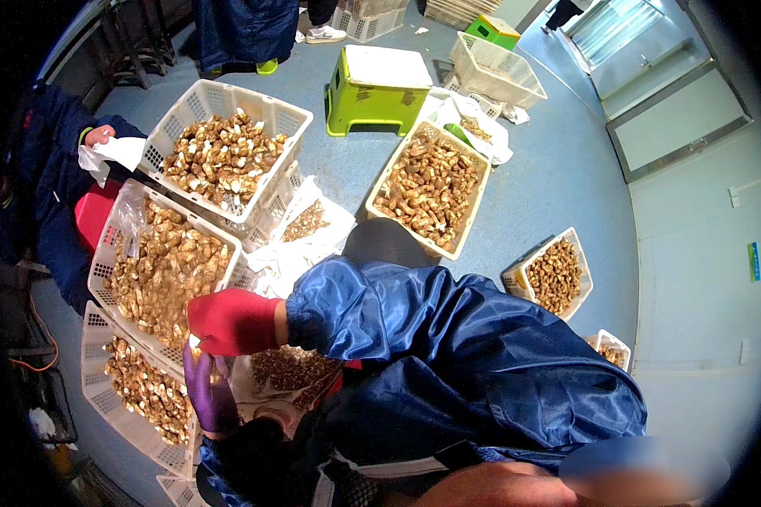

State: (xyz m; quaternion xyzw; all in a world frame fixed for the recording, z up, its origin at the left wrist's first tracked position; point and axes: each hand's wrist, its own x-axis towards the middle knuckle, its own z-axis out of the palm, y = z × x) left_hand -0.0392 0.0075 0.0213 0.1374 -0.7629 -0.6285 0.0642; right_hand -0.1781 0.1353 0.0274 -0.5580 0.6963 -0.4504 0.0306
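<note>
My right hand (235,323), in a red glove, is closed over the near corner of a white crate (99,272) filled with brown mushrooms (165,275). Just below it, my left hand (207,394) in a purple glove has its fingers curled upward around a small mushroom (195,341), whose pale end shows between the two hands. Whatever the red glove grips is hidden by its own fingers. A lower crate (100,382) of pale-stemmed mushrooms stands beside my left hand. Dark brown trimmings (289,372) lie beneath my right forearm.
Another mushroom crate (289,118) stands far left, near a co-worker's hand (100,135) with a white sheet. Ahead are a green stool (368,97), a full crate (479,203) and a white bag (338,221) of scraps. Smaller crates (585,275) stand at right.
</note>
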